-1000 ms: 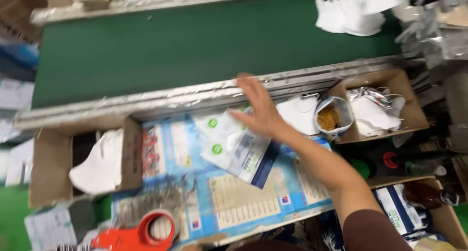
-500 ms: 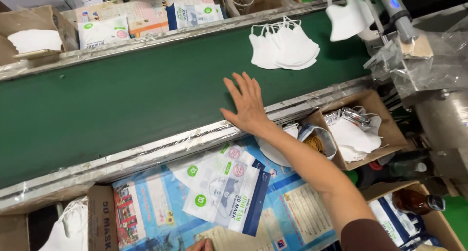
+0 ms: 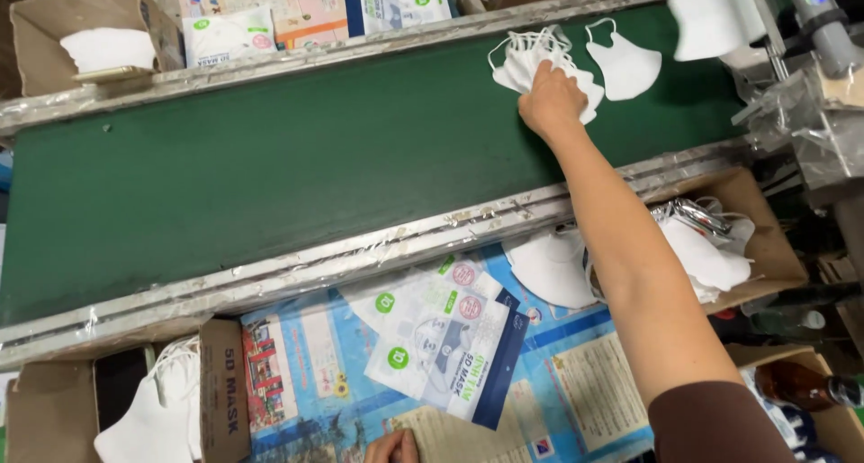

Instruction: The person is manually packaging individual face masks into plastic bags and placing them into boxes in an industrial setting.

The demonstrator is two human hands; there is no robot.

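Note:
My right hand point(image 3: 551, 98) reaches far across the green conveyor belt point(image 3: 315, 166) and closes on a small pile of white face masks point(image 3: 522, 56) lying on it. One more white mask point(image 3: 625, 67) lies just to the right of the pile. Only the knuckles of my left hand point(image 3: 391, 447) show at the bottom edge, resting on the printed blue sheet point(image 3: 576, 382). Above that hand lies a fanned stack of flat mask packets point(image 3: 445, 341). A loose white mask point(image 3: 549, 269) lies under my right forearm.
A cardboard box point(image 3: 774, 247) with white masks stands at the right, another box point(image 3: 220, 391) with masks at the bottom left. Beyond the belt are a box point(image 3: 45, 31) and more packets point(image 3: 229, 35). A machine point(image 3: 810, 13) and a brown bottle point(image 3: 801, 386) sit at the right.
My right hand has moved from the near rail of the belt across to the far side and onto the pile of masks. The view has tilted up toward the belt.

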